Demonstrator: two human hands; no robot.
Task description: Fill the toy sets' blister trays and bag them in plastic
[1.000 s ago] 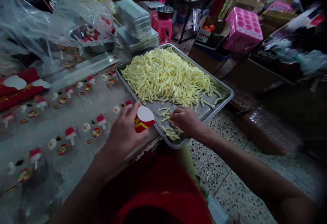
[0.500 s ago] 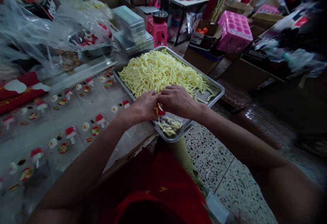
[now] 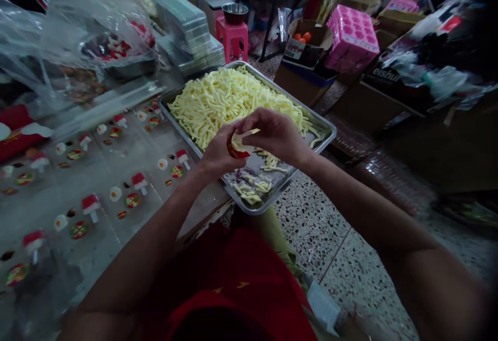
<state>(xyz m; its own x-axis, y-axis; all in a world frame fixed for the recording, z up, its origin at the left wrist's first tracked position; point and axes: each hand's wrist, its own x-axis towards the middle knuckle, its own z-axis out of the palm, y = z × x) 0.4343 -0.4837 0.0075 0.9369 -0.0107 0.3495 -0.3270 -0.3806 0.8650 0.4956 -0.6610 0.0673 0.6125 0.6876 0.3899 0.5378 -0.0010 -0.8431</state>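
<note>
My left hand (image 3: 220, 152) is closed around a small red carton (image 3: 241, 153) with a pale inside, its open mouth turned up towards me. At that mouth, the bent fingers of my right hand (image 3: 274, 132) pinch the pale edge of the carton; whether they also hold a strip is hidden. Both hands are above a metal tray (image 3: 257, 209), heaped at its far end with pale yellow strips (image 3: 229, 97) shaped like French fries. A few loose strips (image 3: 252, 190) lie at its near end.
On the table at left, clear plastic sheets hold rows of miniature foods, such as a red-and-white popsicle (image 3: 91, 205). Stacked clear boxes (image 3: 182, 19) and plastic bags (image 3: 97, 25) stand behind. Beyond the tray are a pink stool (image 3: 232, 35), cartons and a pink pack (image 3: 354, 35).
My hands have parted slightly and lifted, and the red carton between them has tipped so its open mouth shows. The whole view has shifted a little.
</note>
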